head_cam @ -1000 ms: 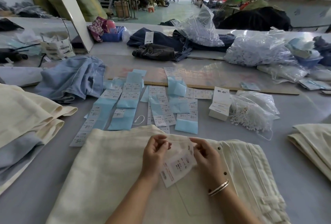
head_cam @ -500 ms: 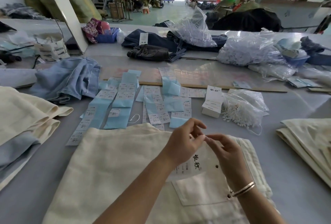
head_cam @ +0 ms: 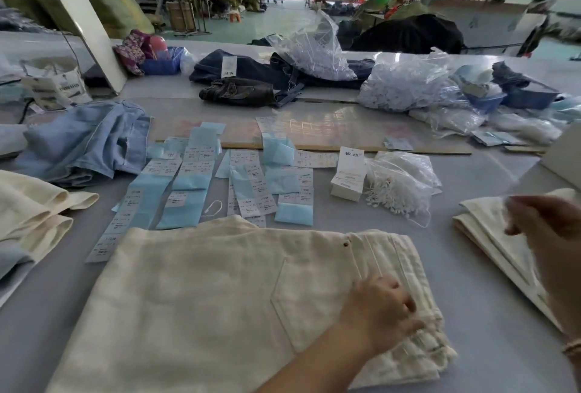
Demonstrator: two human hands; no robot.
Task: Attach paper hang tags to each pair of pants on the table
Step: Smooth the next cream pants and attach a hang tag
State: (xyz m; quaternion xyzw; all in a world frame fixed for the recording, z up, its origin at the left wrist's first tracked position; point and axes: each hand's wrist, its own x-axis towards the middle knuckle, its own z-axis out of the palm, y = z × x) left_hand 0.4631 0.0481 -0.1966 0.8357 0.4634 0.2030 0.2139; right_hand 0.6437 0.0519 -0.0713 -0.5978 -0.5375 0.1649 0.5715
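Observation:
A pair of cream pants (head_cam: 204, 298) lies flat in front of me, back pocket up, waistband to the right. My left hand (head_cam: 380, 307) lies on that waistband with its fingers curled over the edge, gripping the fabric. My right hand (head_cam: 553, 235) is raised at the far right above a folded stack of cream pants (head_cam: 484, 235). It is blurred, and I cannot tell if it holds anything. A small stack of white hang tags (head_cam: 349, 175) stands beyond the pants, beside a clear bag of white tag strings (head_cam: 399, 185). No tag shows on the pants.
Rows of blue and white label strips (head_cam: 188, 191) lie past the pants. More cream pants (head_cam: 28, 204) are piled at the left, with light blue jeans (head_cam: 88, 147) behind them. Dark jeans (head_cam: 251, 78) and plastic bags (head_cam: 405, 84) fill the back.
Both hands were pinching a tag and its string together over the waistband. Now they have parted: the left dropped onto the waistband, the right swung far right, and the tag is out of sight.

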